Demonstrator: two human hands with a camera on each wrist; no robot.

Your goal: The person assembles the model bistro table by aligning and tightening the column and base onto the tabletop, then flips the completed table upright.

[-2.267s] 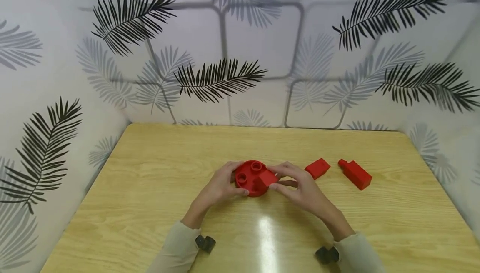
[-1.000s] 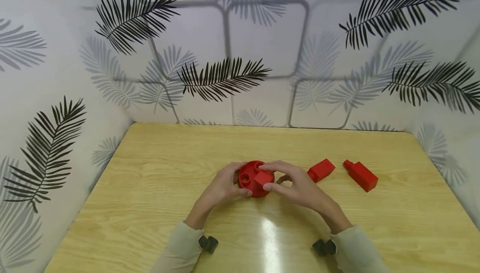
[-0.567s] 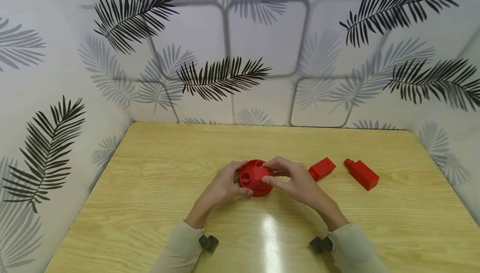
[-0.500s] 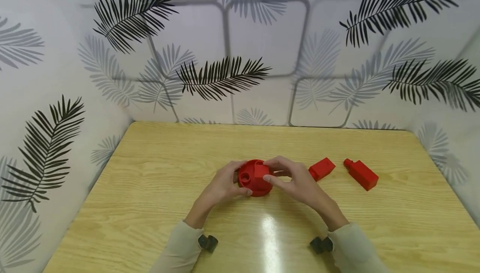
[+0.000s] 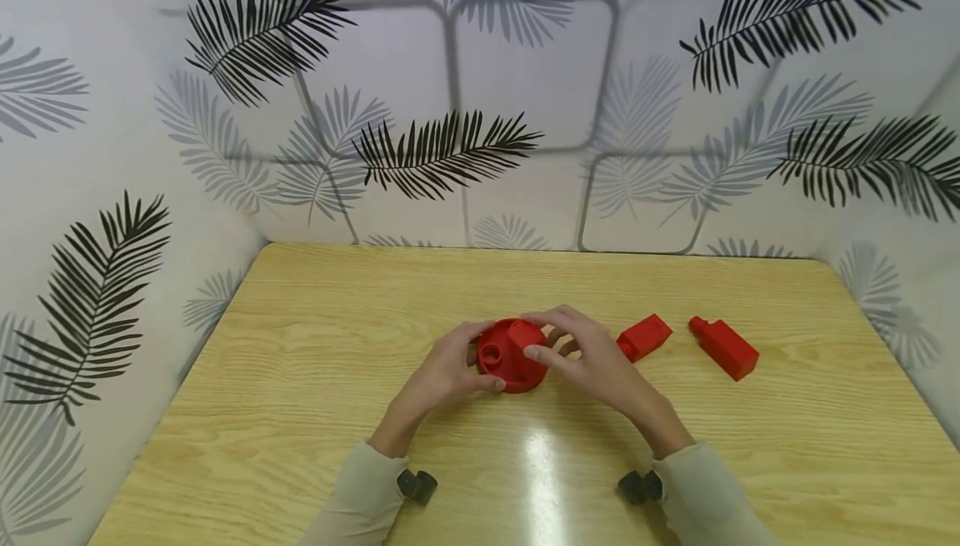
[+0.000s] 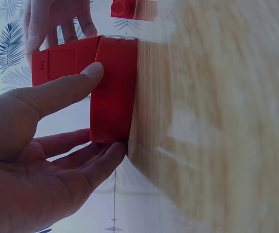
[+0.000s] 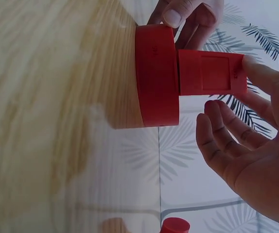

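A round red base (image 5: pixel 513 379) with raised ring sockets sits on the table; one socket (image 5: pixel 491 355) shows at its left. My left hand (image 5: pixel 444 367) grips the base's side, thumb (image 6: pixel 93 69) at the near rim and fingers at the far side. My right hand (image 5: pixel 592 358) pinches a red rectangular block (image 5: pixel 525 336) between thumb and fingertips by its upper end. In the right wrist view the block (image 7: pixel 202 73) stands upright on the base's top face (image 7: pixel 177 111), its lower end right at that face. The back socket is hidden behind the block.
Two more red blocks lie to the right on the wooden table (image 5: pixel 337 304): one (image 5: pixel 645 336) close beyond my right hand, the other (image 5: pixel 724 349) farther right with a round peg (image 5: pixel 698 325) at its end. A leaf-patterned wall (image 5: pixel 480 196) stands behind.
My right hand has moved the block from the base's right side to over the back socket, turning it from tilted to upright. The left hand keeps its grip on the base.
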